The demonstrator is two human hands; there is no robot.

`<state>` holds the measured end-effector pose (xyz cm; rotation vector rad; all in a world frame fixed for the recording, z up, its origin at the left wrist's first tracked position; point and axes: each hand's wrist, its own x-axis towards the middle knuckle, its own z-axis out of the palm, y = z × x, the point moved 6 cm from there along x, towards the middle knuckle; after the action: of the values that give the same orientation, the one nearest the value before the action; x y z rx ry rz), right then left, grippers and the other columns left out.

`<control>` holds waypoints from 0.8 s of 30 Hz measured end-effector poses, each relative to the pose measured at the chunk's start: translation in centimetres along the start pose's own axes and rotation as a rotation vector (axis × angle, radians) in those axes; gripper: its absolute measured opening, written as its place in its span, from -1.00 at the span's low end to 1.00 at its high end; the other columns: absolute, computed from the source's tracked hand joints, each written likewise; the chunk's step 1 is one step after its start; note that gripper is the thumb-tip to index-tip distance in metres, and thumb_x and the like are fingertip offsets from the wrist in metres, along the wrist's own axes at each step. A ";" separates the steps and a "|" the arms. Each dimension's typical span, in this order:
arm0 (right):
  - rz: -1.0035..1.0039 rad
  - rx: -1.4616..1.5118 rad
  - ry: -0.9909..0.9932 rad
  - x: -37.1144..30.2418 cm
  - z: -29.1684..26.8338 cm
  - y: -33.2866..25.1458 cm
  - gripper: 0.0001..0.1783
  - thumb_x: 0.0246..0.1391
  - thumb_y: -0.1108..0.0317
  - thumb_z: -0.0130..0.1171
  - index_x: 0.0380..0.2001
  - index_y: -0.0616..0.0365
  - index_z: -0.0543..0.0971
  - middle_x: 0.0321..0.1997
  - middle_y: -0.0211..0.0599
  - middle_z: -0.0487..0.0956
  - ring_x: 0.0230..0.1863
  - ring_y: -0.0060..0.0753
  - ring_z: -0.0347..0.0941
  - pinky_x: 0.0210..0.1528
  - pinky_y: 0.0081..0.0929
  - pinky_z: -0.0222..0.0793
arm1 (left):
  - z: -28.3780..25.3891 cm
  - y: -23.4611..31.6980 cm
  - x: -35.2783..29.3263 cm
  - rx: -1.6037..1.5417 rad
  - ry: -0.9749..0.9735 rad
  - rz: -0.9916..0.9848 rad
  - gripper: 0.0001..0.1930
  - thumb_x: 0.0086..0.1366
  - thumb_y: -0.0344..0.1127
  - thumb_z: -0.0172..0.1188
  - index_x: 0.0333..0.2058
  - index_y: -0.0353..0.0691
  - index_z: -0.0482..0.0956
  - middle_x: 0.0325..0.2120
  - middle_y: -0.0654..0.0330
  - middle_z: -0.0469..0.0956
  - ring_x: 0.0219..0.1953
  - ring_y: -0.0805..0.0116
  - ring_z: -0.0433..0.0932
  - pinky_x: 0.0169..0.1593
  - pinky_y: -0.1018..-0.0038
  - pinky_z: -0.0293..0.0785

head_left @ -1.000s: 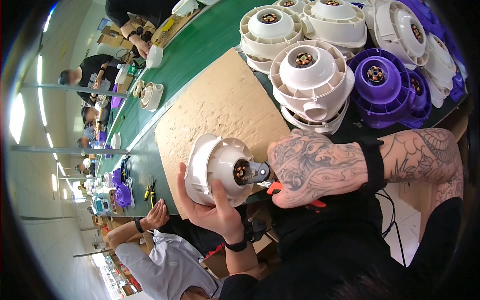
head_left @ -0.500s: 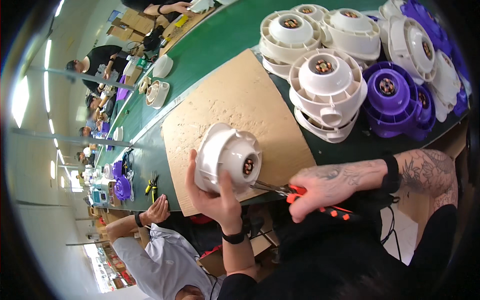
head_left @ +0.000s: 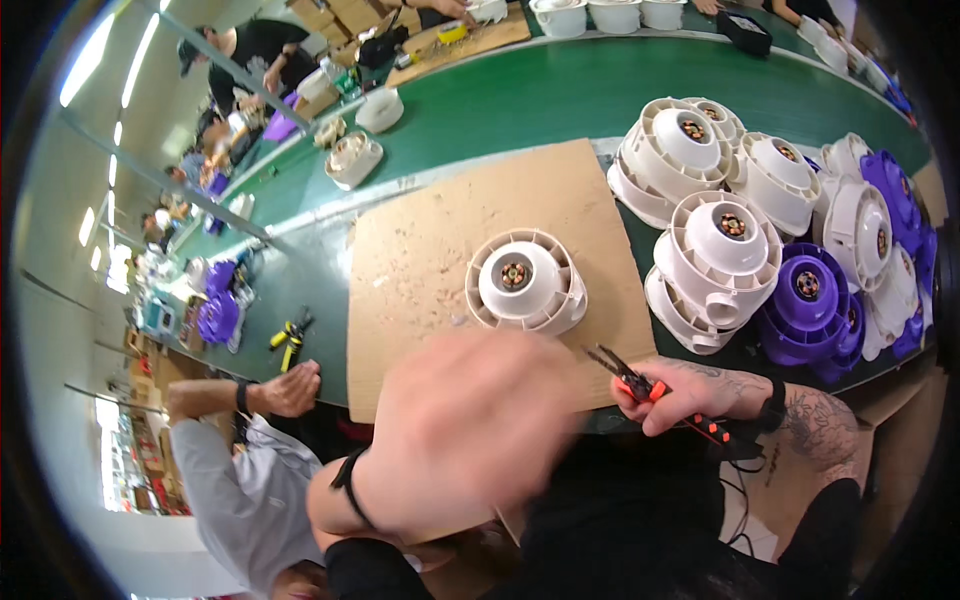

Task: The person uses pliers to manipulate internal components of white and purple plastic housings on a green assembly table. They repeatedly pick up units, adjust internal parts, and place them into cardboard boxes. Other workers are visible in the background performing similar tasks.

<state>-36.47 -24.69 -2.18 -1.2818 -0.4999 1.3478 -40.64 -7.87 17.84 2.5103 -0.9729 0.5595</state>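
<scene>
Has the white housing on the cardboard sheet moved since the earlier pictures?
Yes. Judged against the cardboard sheet, the white housing has moved away from the sheet's near edge, toward its middle.

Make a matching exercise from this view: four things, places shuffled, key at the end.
Things
1. red-and-black pliers
2. purple motor housing
3. yellow-and-black pliers
4. cardboard sheet

Places
A. directly under one white motor housing
B. left of the cardboard, near a co-worker's hand
C. in the person's right hand
D. beside stacked white housings, right of the cardboard

Pairs: 1-C, 2-D, 3-B, 4-A
</scene>
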 end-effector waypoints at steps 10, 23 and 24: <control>-0.058 0.338 -0.112 1.9 -1.4 -0.2 -0.63 -0.07 0.25 0.32 -0.25 0.07 0.39 -0.35 -0.52 0.36 -0.32 -0.61 0.27 -0.24 -0.61 0.21 | -7.2 2.2 0.4 -0.243 -0.316 -0.121 -0.73 0.24 -0.31 0.36 -0.10 -0.25 0.73 -0.24 0.02 0.73 -0.36 0.23 0.69 -0.23 0.39 0.62; 0.045 0.535 -0.174 2.5 -1.4 -0.4 -0.36 -0.25 0.11 0.47 -0.16 0.16 0.37 -0.37 -0.55 0.30 -0.31 -0.55 0.19 -0.18 -0.49 0.08 | 2.3 -51.1 -9.5 0.354 -0.085 -0.957 -0.55 0.21 -0.28 0.21 0.04 -0.41 0.53 -0.21 -0.22 0.69 -0.04 -0.18 0.66 0.08 0.06 0.56; 0.019 0.551 -0.212 2.8 -1.3 0.2 -0.38 -0.23 0.15 0.45 -0.15 0.13 0.37 -0.35 -0.54 0.30 -0.28 -0.56 0.19 -0.14 -0.49 0.10 | 1.7 -54.9 -11.0 0.442 -0.070 -1.016 -0.49 0.20 -0.28 0.20 0.10 -0.42 0.47 -0.14 -0.27 0.65 0.02 -0.26 0.61 0.13 0.03 0.52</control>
<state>-34.68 -22.76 -3.85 -0.6992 -0.2309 1.5117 -9.32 34.82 -0.56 2.9495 0.5216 0.3591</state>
